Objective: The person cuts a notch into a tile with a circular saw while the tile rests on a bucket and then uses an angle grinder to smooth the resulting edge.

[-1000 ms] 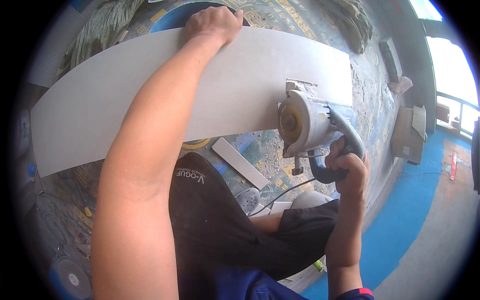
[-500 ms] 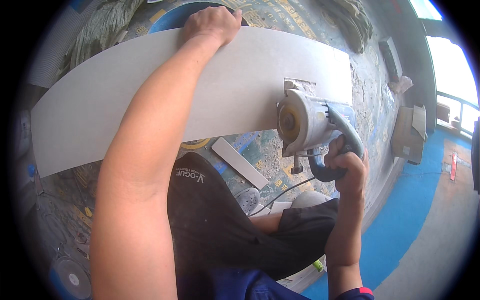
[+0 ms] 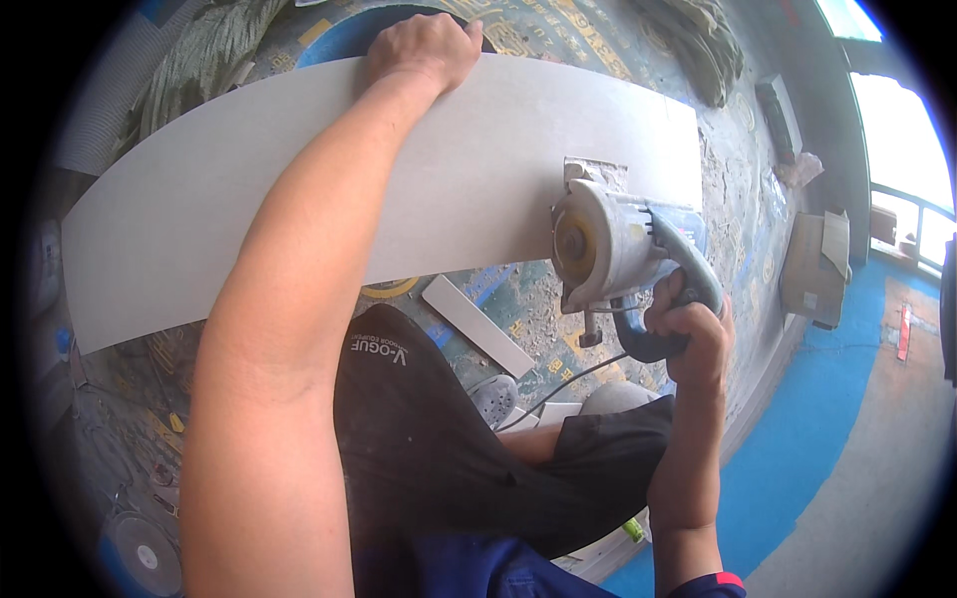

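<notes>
Clutching dusty grey power saw point(image 3: 618, 229), probably hefty, by handle point(image 3: 696, 263) with right grip point(image 3: 690, 321); can't tell about left grip point(image 3: 423, 52) clasping long pale-grey tile point(image 3: 498, 149), likely brittle.

A brown cardboard box point(image 3: 812, 271) stands at right, near a crumpled pale plastic scrap point(image 3: 798, 169) and a blue floor band point(image 3: 793, 409). Rumpled grey-green sheeting point(image 3: 204, 65) lies upper left; a bright rectangular window point(image 3: 905, 145) occupies the far right.
</notes>
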